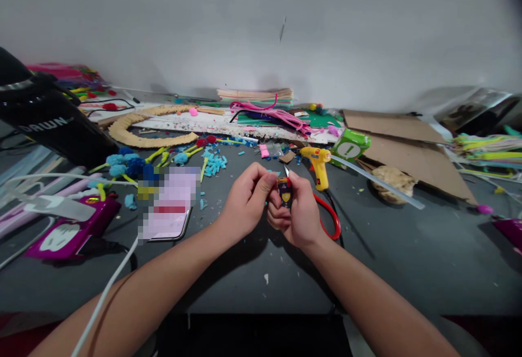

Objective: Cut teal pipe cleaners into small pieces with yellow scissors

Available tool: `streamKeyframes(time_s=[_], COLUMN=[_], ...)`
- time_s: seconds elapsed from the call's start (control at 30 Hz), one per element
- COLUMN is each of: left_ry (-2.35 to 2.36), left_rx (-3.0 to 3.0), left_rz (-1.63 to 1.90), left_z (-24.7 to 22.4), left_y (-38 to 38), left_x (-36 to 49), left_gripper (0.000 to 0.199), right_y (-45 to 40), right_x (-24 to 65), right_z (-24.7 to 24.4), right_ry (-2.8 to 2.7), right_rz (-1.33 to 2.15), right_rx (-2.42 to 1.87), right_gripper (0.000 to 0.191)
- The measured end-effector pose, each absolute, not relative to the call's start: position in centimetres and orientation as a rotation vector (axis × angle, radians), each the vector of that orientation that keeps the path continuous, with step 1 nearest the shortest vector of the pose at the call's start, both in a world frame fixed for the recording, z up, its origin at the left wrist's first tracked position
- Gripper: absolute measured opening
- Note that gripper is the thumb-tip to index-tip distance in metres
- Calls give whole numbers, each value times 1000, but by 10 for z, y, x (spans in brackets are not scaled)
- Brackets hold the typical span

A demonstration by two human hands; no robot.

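Hands [300, 213] holding scissors [285, 194], pinched blue bit [274, 173], glue gun [320, 169] nearby

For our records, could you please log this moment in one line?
left hand: pinching blue piece | right hand: gripping red-handled tool

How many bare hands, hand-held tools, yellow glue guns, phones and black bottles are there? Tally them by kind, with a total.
Left hand and right hand: 2
Hand-held tool: 1
Yellow glue gun: 1
Phone: 1
Black bottle: 1
Total: 6
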State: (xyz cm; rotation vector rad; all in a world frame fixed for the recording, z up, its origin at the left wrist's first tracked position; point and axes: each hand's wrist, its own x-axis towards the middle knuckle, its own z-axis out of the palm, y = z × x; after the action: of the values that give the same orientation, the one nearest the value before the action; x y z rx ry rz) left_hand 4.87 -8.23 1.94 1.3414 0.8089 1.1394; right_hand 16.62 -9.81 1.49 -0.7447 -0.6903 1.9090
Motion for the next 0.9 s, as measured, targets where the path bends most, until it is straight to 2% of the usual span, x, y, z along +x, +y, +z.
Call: streamKeyframes(time_s=[0.13,0.5,0.73,0.9], left_ry=[821,770,771,793], left_rx=[1355,1348,1367,1344], left_rz=[1148,1123,1152,1199], left_z=[19,18,17,20], left_y=[-83,-82,-82,-81], left_x=[49,47,47,48], left_gripper=[33,31,31,36], right_y=[-99,-98,-100,-100], right_x=[167,168,167,167], right_z=[16,15,18,20], right_ry=[-681,-655,-647,-663], right_rz=[1921,1945,1936,1935], right_rx=[-743,-748,-734,-681], right_gripper=[55,46,58,58])
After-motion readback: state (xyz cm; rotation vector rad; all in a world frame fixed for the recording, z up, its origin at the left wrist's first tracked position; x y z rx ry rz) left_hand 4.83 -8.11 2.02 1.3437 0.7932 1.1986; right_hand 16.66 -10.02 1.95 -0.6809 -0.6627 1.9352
